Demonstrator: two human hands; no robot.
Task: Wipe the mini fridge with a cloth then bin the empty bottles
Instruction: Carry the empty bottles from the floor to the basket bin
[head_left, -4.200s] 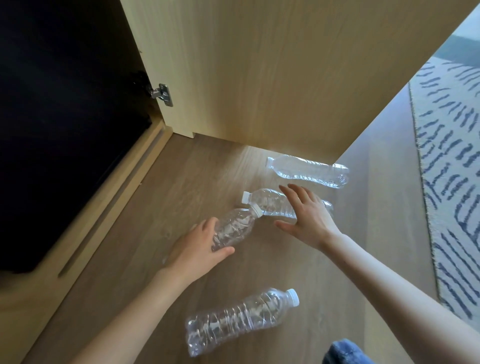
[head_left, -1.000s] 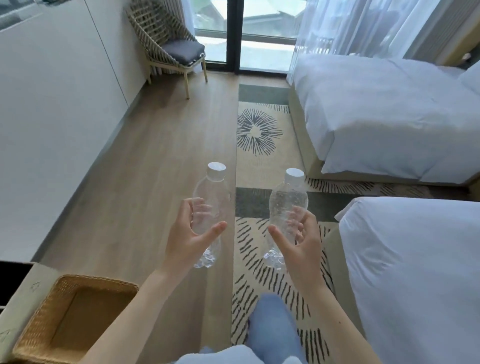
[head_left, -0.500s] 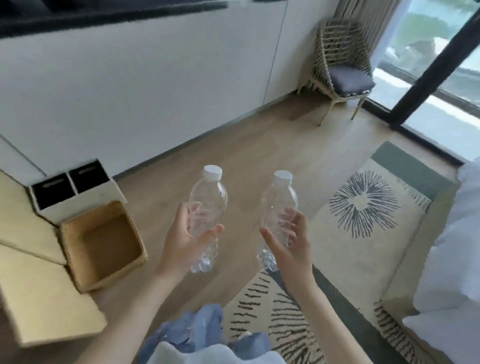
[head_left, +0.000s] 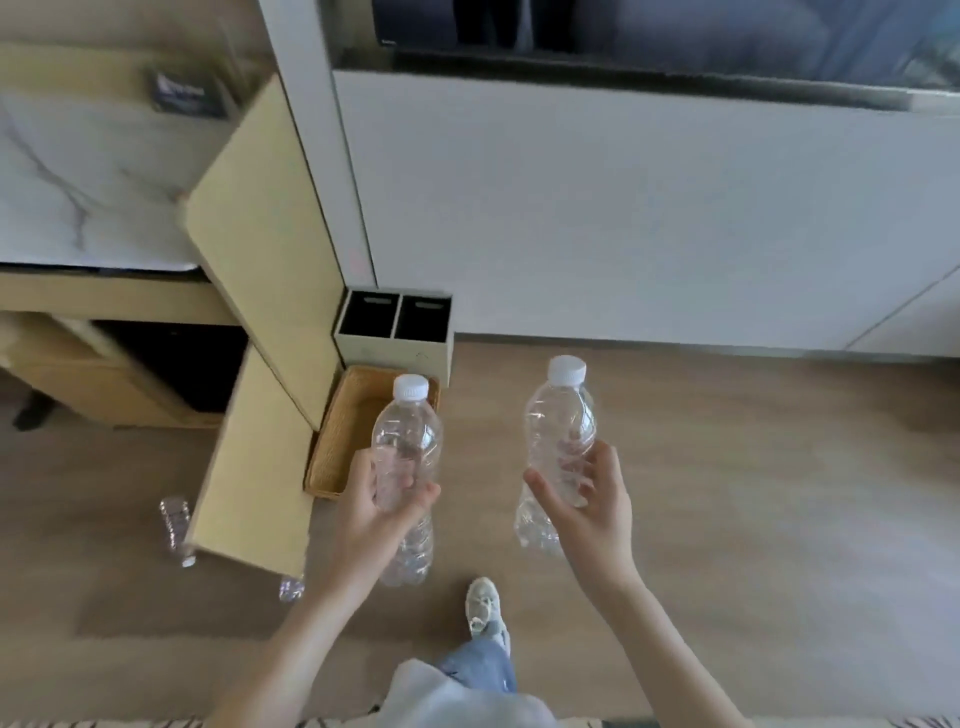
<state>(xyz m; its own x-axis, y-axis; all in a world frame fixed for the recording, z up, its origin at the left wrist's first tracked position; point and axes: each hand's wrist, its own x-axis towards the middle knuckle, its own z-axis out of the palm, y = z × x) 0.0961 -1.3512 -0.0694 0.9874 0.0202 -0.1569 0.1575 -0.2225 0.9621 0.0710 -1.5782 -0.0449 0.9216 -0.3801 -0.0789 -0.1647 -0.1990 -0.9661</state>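
Observation:
My left hand (head_left: 376, 512) grips a clear empty bottle (head_left: 407, 441) with a white cap, held upright. My right hand (head_left: 587, 512) grips a second clear capped bottle (head_left: 560, 431), also upright. Both are held above the wood floor. A woven basket (head_left: 343, 415) sits on the floor just beyond the left bottle. Behind it stands a white two-compartment bin (head_left: 395, 332) with dark openings. Another clear bottle (head_left: 176, 527) lies on the floor at the left, and part of one more (head_left: 291, 587) shows below the open cabinet door (head_left: 249, 457). The dark cabinet opening (head_left: 182, 358) is at the left.
Two light wooden doors stand open at the left, the upper door (head_left: 265, 234) beside a marble-topped counter (head_left: 78, 171). A white wall panel (head_left: 649, 208) runs along the back. My shoe (head_left: 483, 608) and jeans leg are below the hands. Wood floor (head_left: 753, 493) extends right.
My view has swung left from the room toward the cabinet and bins. Both hands still hold their bottles upright, now nearer the basket and the two-compartment bin.

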